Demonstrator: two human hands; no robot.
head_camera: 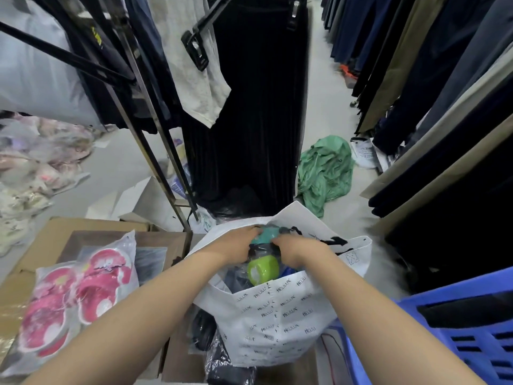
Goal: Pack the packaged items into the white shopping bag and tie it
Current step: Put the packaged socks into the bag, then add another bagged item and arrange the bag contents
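The white shopping bag [280, 315], printed with small dark lettering, stands open in front of me on a cardboard box. Both hands reach into its mouth. My left hand [241, 245] and my right hand [294, 250] grip a teal packaged item [267, 234] between them at the far side of the opening. Below my hands a lime-green packaged item [262, 269] lies inside the bag among dark packets. A clear packet of pink slippers [77, 295] lies on boxes to the left.
Cardboard boxes [83, 232] sit at the lower left, a blue plastic crate [458, 329] at the lower right. Dark packets [219, 354] lie beside the bag's base. Clothes racks line both sides, and a green garment [324, 170] lies on the aisle floor.
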